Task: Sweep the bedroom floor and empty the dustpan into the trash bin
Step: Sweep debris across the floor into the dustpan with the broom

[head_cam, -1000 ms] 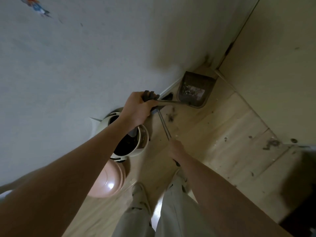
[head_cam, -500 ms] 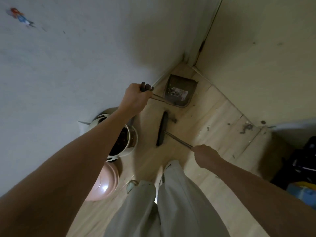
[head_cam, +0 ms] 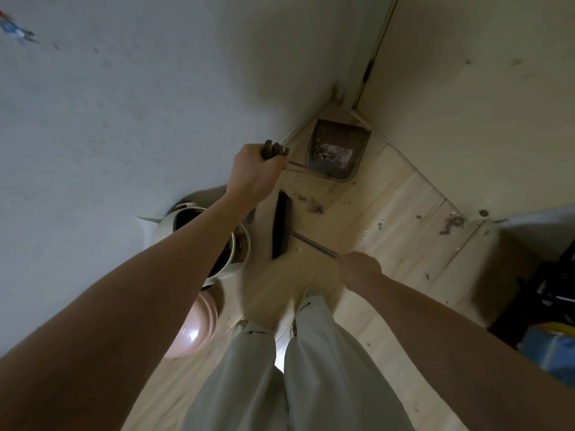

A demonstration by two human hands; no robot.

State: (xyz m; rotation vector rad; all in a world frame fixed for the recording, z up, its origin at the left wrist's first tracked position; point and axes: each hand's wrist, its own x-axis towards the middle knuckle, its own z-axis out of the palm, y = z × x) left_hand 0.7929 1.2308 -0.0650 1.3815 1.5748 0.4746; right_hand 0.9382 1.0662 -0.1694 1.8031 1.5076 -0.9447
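Observation:
A dark dustpan (head_cam: 337,150) with grey dirt in it sits on the wooden floor in the corner of two walls. My left hand (head_cam: 253,171) grips the dark end of its long handle. My right hand (head_cam: 361,269) grips the thin metal handle of a broom, whose dark head (head_cam: 280,230) rests on the floor just below the dustpan. A small pile of dust (head_cam: 314,208) lies between the broom head and the pan. An open cream trash bin (head_cam: 239,247) with dark contents stands by the left wall, partly hidden by my left forearm.
A pink round lid (head_cam: 196,332) lies on the floor beside the bin. More dirt specks (head_cam: 451,223) lie to the right. Dark objects and a blue item (head_cam: 547,346) sit at the right edge. My legs in light trousers (head_cam: 298,368) stand at the bottom centre.
The broom swung from an upright line near the dustpan to lie with its head flat on the floor, as my right hand moved right. The dustpan stays in the corner.

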